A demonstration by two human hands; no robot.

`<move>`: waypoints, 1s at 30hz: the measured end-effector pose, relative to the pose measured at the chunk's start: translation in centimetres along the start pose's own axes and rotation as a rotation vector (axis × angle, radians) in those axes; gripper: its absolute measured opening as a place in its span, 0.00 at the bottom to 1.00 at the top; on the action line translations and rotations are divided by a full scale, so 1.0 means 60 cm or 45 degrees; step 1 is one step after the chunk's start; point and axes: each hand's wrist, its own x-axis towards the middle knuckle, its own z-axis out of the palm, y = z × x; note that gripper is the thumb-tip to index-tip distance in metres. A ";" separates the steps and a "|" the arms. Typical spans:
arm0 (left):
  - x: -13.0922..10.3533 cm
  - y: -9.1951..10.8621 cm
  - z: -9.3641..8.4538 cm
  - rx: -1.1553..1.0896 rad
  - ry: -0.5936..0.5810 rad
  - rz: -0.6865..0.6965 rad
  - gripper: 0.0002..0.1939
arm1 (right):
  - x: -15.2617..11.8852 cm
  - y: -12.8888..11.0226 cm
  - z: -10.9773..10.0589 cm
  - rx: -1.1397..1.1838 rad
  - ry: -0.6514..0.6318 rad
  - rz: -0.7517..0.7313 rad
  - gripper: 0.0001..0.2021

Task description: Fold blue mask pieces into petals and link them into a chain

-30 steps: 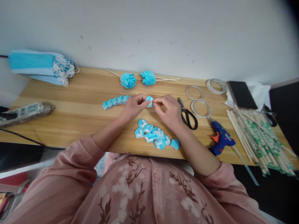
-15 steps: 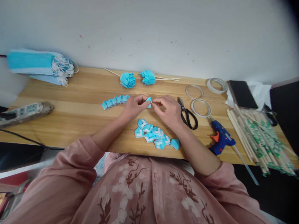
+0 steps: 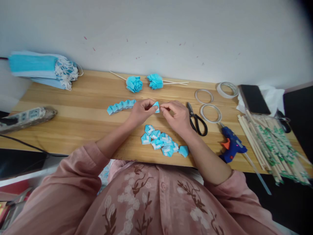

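On the wooden table [image 3: 80,107] by a white wall, we see the left hand [image 3: 140,112] and right hand [image 3: 177,117] both pinching one small blue folded piece [image 3: 156,106] between fingertips, over the middle. It is too small to tell which way it points.

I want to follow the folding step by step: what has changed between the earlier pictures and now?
Almost nothing. Both the left hand and the right hand still pinch the small blue folded piece between their fingertips, at the same spot above the table. The pile of folded pieces, scissors and glue gun stayed put.
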 end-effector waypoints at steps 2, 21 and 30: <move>0.000 -0.001 -0.001 -0.014 -0.006 0.011 0.08 | 0.000 0.000 -0.001 0.025 -0.002 -0.006 0.08; -0.001 0.003 0.001 -0.016 0.004 -0.007 0.08 | -0.001 0.002 0.001 0.013 0.003 -0.003 0.09; 0.001 0.001 0.002 -0.052 -0.014 -0.019 0.09 | 0.000 -0.001 0.000 -0.001 0.009 0.003 0.09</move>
